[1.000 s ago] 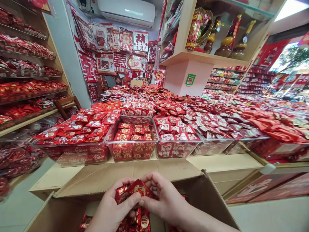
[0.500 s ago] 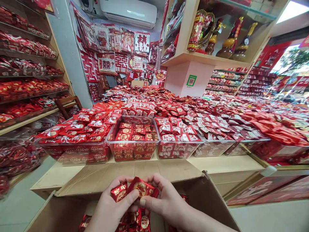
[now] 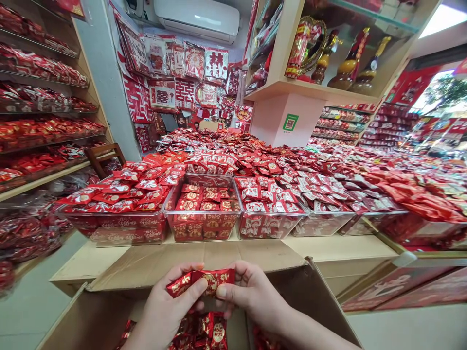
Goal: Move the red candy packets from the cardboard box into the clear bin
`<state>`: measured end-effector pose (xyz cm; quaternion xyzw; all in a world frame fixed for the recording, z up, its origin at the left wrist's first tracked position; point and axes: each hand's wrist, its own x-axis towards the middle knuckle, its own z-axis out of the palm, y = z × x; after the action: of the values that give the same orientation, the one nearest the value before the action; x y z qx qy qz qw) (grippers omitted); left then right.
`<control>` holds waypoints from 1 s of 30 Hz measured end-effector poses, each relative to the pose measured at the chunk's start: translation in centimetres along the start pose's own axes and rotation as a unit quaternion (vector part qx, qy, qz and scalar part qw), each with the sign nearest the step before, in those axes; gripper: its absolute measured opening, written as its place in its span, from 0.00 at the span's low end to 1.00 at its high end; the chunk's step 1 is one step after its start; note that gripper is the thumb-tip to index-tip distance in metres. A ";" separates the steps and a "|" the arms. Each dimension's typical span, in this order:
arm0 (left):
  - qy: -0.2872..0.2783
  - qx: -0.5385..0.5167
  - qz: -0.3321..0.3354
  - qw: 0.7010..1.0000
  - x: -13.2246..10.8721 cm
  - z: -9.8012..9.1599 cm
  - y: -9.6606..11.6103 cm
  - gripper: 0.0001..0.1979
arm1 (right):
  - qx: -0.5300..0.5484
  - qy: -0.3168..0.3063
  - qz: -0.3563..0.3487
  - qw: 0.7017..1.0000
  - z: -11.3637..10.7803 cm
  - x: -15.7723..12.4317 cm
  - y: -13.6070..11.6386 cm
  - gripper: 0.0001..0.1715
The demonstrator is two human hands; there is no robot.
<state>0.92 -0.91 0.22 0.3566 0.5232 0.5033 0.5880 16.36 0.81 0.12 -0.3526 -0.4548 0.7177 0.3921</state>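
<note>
The person is holding a small bunch of red foil packets with gold print (image 3: 204, 282) just above the open brown cardboard carton (image 3: 102, 316). The left hand (image 3: 162, 311) and right hand (image 3: 257, 297) are both pinching the bunch, thumbs closed against fingers. This looks like a gathering step: at least two packets are showing in the grip, and many more are lying in the carton below. Carrying the bunch onward would be calling for a firm pinch, since foil slides. At least five clear plastic bins (image 3: 202, 226) are standing in the front row on the pale wooden surface (image 3: 328, 245).
</note>
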 end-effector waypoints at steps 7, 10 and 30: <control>0.066 0.163 0.197 0.965 3.9 -4.9 2.1 0.16 | -0.280 0.094 -0.233 0.927 -1.1 2.5 -6.3 0.08; 0.100 0.189 0.203 0.956 5.6 -6.7 2.2 0.14 | -0.455 0.123 -0.364 0.803 -0.4 5.9 -10.4 0.10; 0.040 0.206 0.194 0.958 5.6 -7.2 1.3 0.15 | -0.763 -0.145 -0.070 0.626 2.9 15.7 -11.8 0.15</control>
<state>-6.69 4.06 -1.39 0.5443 0.5592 0.5030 0.3716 9.73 16.87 9.75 -0.3838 -0.9138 0.1264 -0.0396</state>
